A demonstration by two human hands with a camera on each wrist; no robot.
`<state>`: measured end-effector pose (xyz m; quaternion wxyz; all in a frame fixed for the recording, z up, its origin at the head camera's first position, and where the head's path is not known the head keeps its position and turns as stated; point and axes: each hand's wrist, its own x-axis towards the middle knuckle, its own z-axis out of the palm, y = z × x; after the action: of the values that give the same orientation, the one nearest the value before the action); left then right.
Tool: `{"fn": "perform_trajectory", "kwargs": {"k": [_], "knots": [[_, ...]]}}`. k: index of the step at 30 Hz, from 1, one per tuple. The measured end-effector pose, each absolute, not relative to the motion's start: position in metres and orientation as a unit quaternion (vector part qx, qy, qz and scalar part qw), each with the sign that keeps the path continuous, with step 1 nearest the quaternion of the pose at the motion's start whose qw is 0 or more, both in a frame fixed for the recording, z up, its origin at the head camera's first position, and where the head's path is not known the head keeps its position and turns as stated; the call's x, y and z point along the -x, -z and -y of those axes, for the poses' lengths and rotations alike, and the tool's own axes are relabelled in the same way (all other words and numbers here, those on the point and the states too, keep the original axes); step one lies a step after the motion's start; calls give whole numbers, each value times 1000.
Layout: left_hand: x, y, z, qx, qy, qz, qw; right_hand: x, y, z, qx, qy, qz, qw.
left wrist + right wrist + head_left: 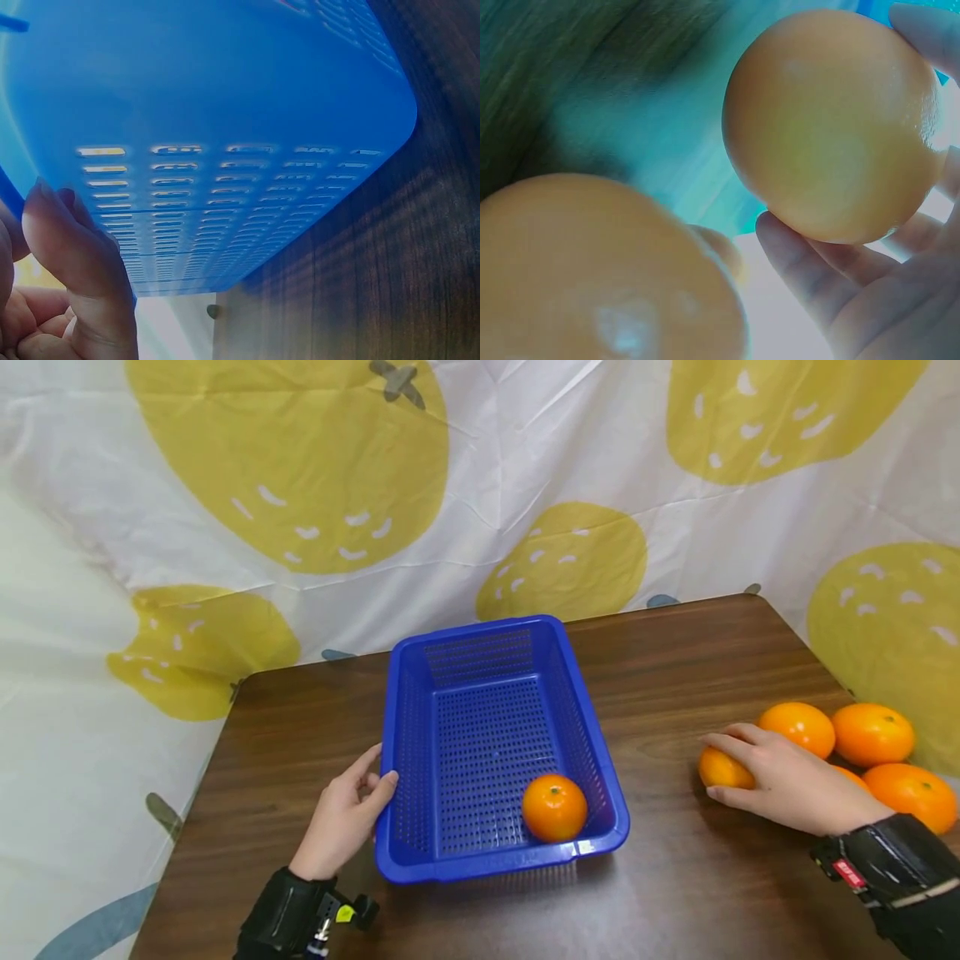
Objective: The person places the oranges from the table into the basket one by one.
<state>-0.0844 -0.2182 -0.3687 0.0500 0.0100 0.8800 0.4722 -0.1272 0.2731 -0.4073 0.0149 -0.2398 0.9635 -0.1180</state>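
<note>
Grasping 1 orange [722, 769] at far right of the basket [495, 862], the right hand [806, 783] needs steady, even pressure (neighbouring oranges [873, 735] crowd close), while the left hand [339, 820] pinches the left rim [388, 718].

Open tabletop [660, 868] between basket [502, 864] and oranges [873, 734], side wall [567, 718] blocking

The person's left hand [341, 818] reaches forward, thumb [386, 787] opposed to bent fingers [365, 762] in a pinching grip; the right hand [795, 781], well apart from it, lies back upward, its digits curved in a hold
</note>
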Motion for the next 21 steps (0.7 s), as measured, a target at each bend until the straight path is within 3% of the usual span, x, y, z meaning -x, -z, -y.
{"fn": "perform_trajectory", "kwargs": {"k": [21], "knots": [[84, 370, 218, -12, -477, -878, 46, 131, 372, -235, 290, 107, -951, -20]]}}
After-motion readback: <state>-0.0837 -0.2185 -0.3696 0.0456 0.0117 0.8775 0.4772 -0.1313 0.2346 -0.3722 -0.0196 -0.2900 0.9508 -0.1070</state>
